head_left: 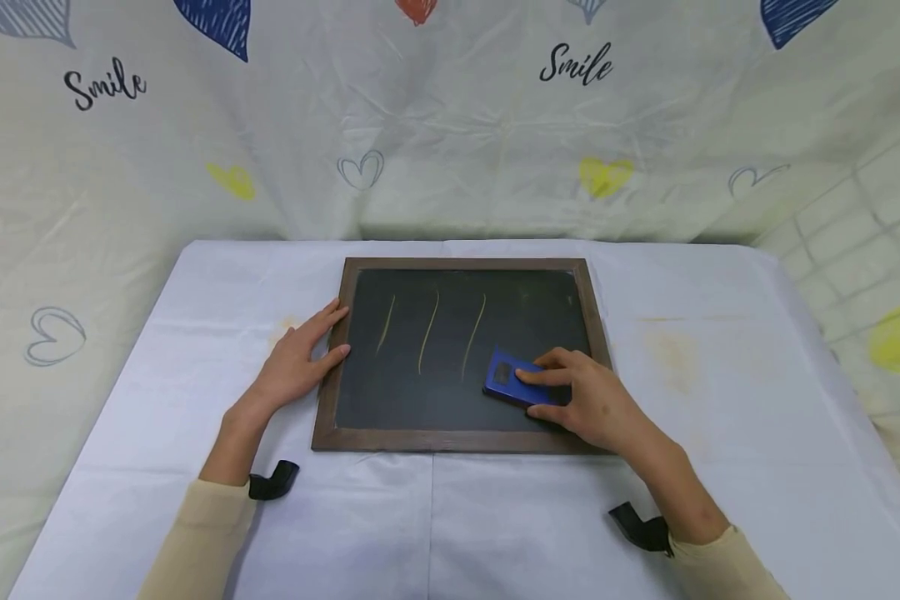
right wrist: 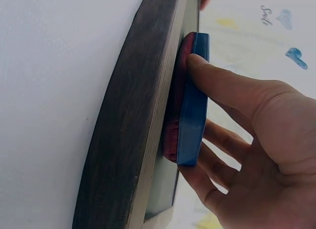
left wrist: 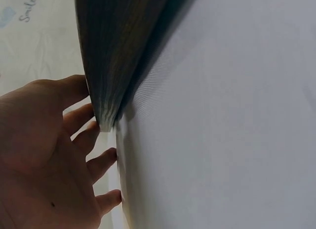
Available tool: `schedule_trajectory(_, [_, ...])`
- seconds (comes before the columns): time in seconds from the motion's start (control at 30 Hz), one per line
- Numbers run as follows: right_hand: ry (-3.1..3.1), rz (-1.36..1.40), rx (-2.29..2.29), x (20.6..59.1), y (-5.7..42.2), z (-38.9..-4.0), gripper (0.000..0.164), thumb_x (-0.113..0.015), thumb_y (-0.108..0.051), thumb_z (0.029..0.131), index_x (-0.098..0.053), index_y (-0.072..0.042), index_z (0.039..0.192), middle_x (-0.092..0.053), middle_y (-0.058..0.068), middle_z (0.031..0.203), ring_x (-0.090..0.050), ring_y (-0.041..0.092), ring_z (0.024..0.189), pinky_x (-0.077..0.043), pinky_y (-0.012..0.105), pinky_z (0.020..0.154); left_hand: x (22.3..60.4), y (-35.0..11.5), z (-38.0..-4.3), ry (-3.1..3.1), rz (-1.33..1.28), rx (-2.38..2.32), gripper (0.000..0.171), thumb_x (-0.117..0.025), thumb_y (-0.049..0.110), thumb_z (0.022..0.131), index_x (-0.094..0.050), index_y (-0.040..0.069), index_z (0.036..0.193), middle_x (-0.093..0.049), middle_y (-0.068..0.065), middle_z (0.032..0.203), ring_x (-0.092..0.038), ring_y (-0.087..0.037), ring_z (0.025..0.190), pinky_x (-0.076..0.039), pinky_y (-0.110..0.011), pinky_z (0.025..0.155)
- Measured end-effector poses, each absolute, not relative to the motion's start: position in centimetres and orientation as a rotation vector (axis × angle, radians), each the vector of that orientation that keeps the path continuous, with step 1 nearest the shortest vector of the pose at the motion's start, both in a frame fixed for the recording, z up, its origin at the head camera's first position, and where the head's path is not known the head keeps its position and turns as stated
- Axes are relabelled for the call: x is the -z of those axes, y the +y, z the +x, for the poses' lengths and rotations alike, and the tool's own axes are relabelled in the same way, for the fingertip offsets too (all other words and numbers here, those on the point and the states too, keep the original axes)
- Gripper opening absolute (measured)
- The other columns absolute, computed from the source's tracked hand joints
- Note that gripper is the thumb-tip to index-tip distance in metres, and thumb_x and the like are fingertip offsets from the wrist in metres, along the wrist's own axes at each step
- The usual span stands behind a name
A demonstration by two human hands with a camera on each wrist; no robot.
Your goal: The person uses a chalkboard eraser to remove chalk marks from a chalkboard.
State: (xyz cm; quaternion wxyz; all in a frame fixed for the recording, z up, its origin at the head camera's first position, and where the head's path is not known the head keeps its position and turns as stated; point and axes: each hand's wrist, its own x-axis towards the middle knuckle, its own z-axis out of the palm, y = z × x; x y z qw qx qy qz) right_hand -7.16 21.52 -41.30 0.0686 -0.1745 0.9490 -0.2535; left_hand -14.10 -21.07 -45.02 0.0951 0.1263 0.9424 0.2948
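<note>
A small chalkboard [head_left: 412, 400] in a brown wooden frame lies on the table, with three slanted yellow chalk lines [head_left: 429, 333] on its left and middle part. My right hand [head_left: 600, 400] grips a blue chalkboard eraser [head_left: 504, 379] between thumb and fingers, low on the board's right half. In the right wrist view the dark red felt underside of the eraser [right wrist: 192, 110] faces the board. My left hand [head_left: 292, 367] rests against the left side of the frame, thumb and fingertips touching it. From the left wrist view its fingers are spread along the frame's edge [left wrist: 118, 51].
A white cloth [head_left: 360, 525] covers the table, with faint yellowish smudges [head_left: 671, 358] right of the board. Behind it hangs a pale curtain [head_left: 465, 108] printed with hearts and "Smile". Black wrist mounts [head_left: 273, 481] stick out at both wrists.
</note>
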Motion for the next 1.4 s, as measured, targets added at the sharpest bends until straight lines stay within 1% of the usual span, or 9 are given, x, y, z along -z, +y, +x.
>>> schedule_trajectory(0.1, [2.853, -0.516, 0.761, 41.4, 21.6, -6.9, 0.050, -0.089, -0.024, 0.083, -0.075, -0.020, 0.131, -0.067, 0.008, 0.131, -0.063, 0.037, 0.125, -0.057, 0.055, 0.097, 45.2, -21.0, -13.9, 2.793, 0.370, -0.877, 0.067, -0.062, 0.032, 0.106, -0.033, 0.015, 0.165, -0.022, -0.011, 0.175, -0.026, -0.040, 0.160, -0.010, -0.073, 0.126])
schedule_trajectory(0.57, [2.853, -0.638, 0.772, 41.7, 21.6, -7.0, 0.050, -0.092, -0.022, 0.079, -0.077, -0.019, 0.127, -0.069, 0.006, 0.124, -0.068, 0.033, 0.115, -0.060, 0.050, 0.090, 45.5, -21.4, -13.8, 2.783, 0.364, -0.875, 0.068, -0.061, 0.031, 0.106, -0.032, 0.015, 0.165, -0.020, -0.009, 0.176, -0.024, -0.039, 0.161, -0.009, -0.073, 0.127])
schedule_trajectory(0.87, [2.848, -0.615, 0.762, 41.3, 21.8, -7.5, 0.048, -0.091, -0.023, 0.081, -0.077, -0.020, 0.127, -0.068, 0.006, 0.126, -0.068, 0.033, 0.116, -0.059, 0.050, 0.090, 45.6, -21.3, -14.2, 2.788, 0.373, -0.867, 0.067, -0.060, 0.033, 0.107, -0.031, 0.017, 0.165, -0.020, -0.008, 0.176, -0.024, -0.038, 0.161, -0.009, -0.073, 0.127])
schedule_trajectory(1.03, [2.856, -0.580, 0.741, 41.3, 21.8, -8.7, 0.048, -0.089, -0.025, 0.084, -0.075, -0.021, 0.130, -0.067, 0.008, 0.129, -0.065, 0.038, 0.121, -0.058, 0.054, 0.092, 45.5, -21.3, -14.3, 2.787, 0.372, -0.866, 0.068, -0.060, 0.034, 0.107, -0.031, 0.016, 0.165, -0.019, -0.008, 0.176, -0.024, -0.038, 0.161, -0.009, -0.073, 0.127])
schedule_trajectory(1.13, [2.854, -0.542, 0.724, 41.3, 21.7, -9.7, 0.049, -0.088, -0.025, 0.086, -0.074, -0.020, 0.132, -0.066, 0.010, 0.132, -0.063, 0.040, 0.124, -0.057, 0.056, 0.096, 45.5, -21.3, -14.3, 2.783, 0.371, -0.864, 0.068, -0.060, 0.034, 0.107, -0.031, 0.017, 0.166, -0.019, -0.008, 0.176, -0.024, -0.038, 0.162, -0.009, -0.073, 0.127])
schedule_trajectory(1.4, [2.831, -0.465, 0.697, 40.9, 21.8, -12.6, 0.051, -0.085, -0.026, 0.088, -0.070, -0.019, 0.137, -0.063, 0.014, 0.137, -0.060, 0.043, 0.128, -0.054, 0.058, 0.100, 45.3, -21.3, -14.2, 2.774, 0.371, -0.881, 0.068, -0.060, 0.034, 0.107, -0.031, 0.017, 0.166, -0.019, -0.008, 0.176, -0.023, -0.039, 0.162, -0.008, -0.073, 0.127])
